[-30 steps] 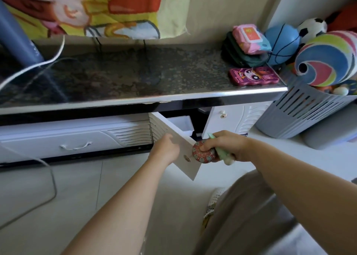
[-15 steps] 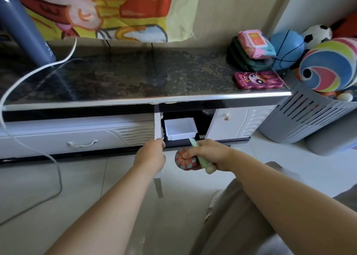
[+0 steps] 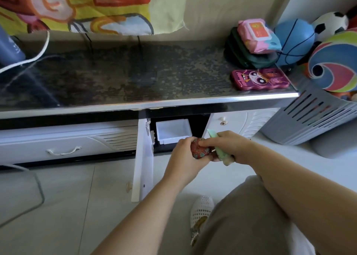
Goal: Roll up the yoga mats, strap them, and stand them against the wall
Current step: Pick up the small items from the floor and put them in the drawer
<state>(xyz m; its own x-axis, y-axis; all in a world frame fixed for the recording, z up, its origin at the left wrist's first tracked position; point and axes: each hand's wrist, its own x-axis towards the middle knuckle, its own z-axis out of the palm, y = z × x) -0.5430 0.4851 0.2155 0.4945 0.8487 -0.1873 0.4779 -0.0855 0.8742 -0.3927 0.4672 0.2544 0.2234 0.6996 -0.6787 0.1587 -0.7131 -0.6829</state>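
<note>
Head view, nearest ground: a beige-trousered knee (image 3: 243, 216) and a white mesh shoe (image 3: 201, 209) over pale floor tiles (image 3: 67, 206). Above these, the left hand (image 3: 182, 158) cups a round red patterned object (image 3: 200, 151), fingers curled under it. The right hand (image 3: 231, 144) grips a pale green soft tube (image 3: 222, 150) in its fist, and its thumb and forefinger rest on top of the same round object. Both hands are just in front of an open compartment of a low white cabinet (image 3: 251, 119), whose white door (image 3: 144, 158) stands swung out to their left. Inside the compartment sits a white plastic box (image 3: 172, 131). A closed white drawer front (image 3: 67, 138) lies further left. On the dark speckled countertop (image 3: 135, 77), a pink cartoon-printed case (image 3: 259, 79) lies at the front right corner. Behind it, a pink wipes pack (image 3: 257, 35) rests on stacked dark green pouches (image 3: 249, 53). A blue cylindrical roll (image 3: 8, 48), cut by the frame, stands at the left edge with a white cable (image 3: 29, 60) beside it; whether it is a mat cannot be told. Beyond the right edge, a grey slatted basket (image 3: 309, 117) holds a striped ball (image 3: 336, 61).
</note>
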